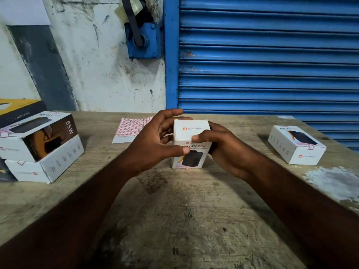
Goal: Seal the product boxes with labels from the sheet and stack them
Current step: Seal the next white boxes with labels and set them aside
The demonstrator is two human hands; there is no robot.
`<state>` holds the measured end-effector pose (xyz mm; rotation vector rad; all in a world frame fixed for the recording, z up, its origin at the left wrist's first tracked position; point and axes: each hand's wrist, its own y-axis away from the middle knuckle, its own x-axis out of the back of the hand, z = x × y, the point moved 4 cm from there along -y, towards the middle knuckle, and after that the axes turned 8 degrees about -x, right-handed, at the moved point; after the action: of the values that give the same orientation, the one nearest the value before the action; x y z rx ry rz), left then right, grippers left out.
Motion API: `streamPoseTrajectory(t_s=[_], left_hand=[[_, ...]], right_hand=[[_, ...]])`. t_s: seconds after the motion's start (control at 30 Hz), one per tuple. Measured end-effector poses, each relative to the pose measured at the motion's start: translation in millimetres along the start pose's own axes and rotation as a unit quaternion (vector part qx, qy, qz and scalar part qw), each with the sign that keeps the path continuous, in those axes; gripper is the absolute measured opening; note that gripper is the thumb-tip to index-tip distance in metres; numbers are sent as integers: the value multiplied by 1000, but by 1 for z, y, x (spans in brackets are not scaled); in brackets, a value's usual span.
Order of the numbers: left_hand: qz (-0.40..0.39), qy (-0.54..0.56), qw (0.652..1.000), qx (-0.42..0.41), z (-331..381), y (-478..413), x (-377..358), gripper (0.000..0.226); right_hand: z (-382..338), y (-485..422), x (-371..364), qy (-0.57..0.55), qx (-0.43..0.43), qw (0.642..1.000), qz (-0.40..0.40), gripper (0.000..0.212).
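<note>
Head view: left hand (153, 144) and right hand (223, 150) both grip the upright product box (191, 131) between them. Label sheet (132, 127) lies just beyond the left hand; stacked boxes (38, 148) sit well left of it.

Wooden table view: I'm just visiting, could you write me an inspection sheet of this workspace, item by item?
Surface: worn wooden table, scuffed and stained.
Job's things: upright white cardboard product box at centre; white sheet of red-bordered labels behind it; two stacked white boxes left; one flat white box right.
Clutter: yellow-and-black carton behind the left stack.
Hands: left hand and right hand both grip the upright box.
Cables: nothing seen.
Surroundings: blue roller shutter, stained white wall, blue wall bracket.
</note>
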<state>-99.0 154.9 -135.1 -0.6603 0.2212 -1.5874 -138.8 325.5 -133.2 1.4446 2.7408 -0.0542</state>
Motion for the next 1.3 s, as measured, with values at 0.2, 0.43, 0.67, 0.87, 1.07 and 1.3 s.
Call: streamPoseTrajectory(t_s=[0.2,0.43,0.67,0.87,1.07,1.3], left_hand=[[0,2,1000,-2,3,0,-1,84],[14,17,1000,2,5,1,-2,78],[17,25,999,8,5,0,-1,79],[13,19,1000,10,4,1,-1,79],[11,27,999,18,4,1,-1,76],[7,10,1000,24,1,1,-2,78]], right_hand=[[1,0,-2,7,-7,999,44,49],[-2,5,-5,34,6,996,80,19],[4,0,-1,9,-11,1000,6,54],[8,-2,0,11,-10,997,72,33],[8,-4,1,17,-4,1000,14,50],[12,-7,6,30,4,996,83,39]])
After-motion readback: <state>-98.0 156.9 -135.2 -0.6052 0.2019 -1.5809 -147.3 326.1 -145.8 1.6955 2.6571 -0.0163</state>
